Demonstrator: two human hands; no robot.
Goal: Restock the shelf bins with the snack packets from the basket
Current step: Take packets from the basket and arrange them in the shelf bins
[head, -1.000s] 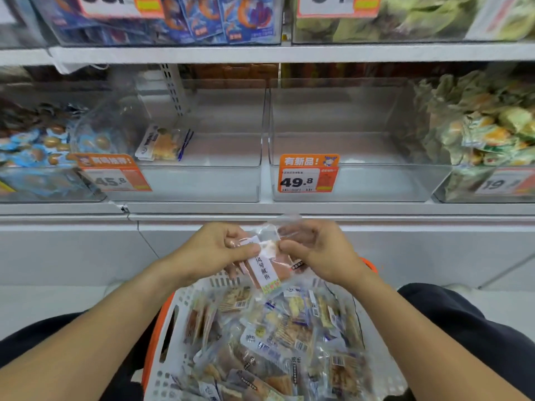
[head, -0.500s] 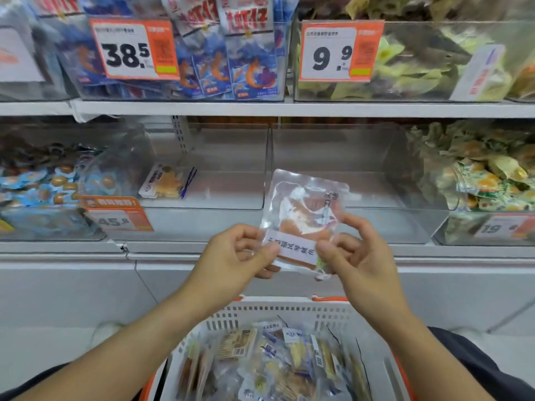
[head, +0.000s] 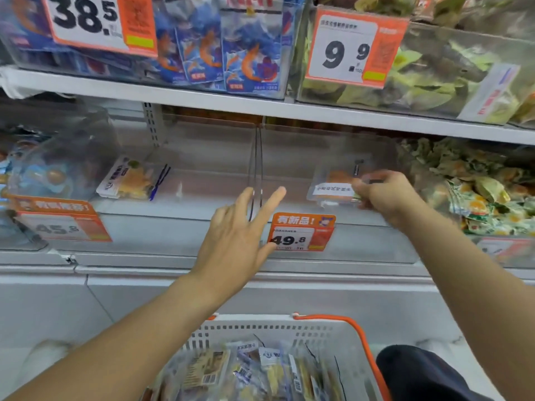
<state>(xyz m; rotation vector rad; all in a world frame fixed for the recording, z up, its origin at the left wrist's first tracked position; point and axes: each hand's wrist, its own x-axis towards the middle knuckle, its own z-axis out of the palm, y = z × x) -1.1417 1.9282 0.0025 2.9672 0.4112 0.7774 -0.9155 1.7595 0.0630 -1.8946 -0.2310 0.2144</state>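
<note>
— As seen at the grip: pinched by the right hand, thumb and curled fingers clamped on the right edge of a snack packet.

— And placed where?

— Inside the clear bin behind the 49.8 price tag, low over its floor. Touching down or not, could not tell.

— And on the other side?

— Nothing held by the left hand. Fingers straight and spread apart, raised in front of the divide between the two clear bins, just beside the tag.

— How far along, then?

— Judged as barely begun. Only that one packet seen in the tagged bin, plus a single packet lying in the neighbouring bin to the left. Heaped below, in the white basket with the orange handle: many packets left to move.

— And around it all?

— White metal shelving. Above, on the upper shelf, stocked with blue prawn packs and a bin of green packets. To the right at bin level, piled with more green-and-yellow packets. Underneath, a pale base panel, and beside the basket a dark trouser knee.
</note>
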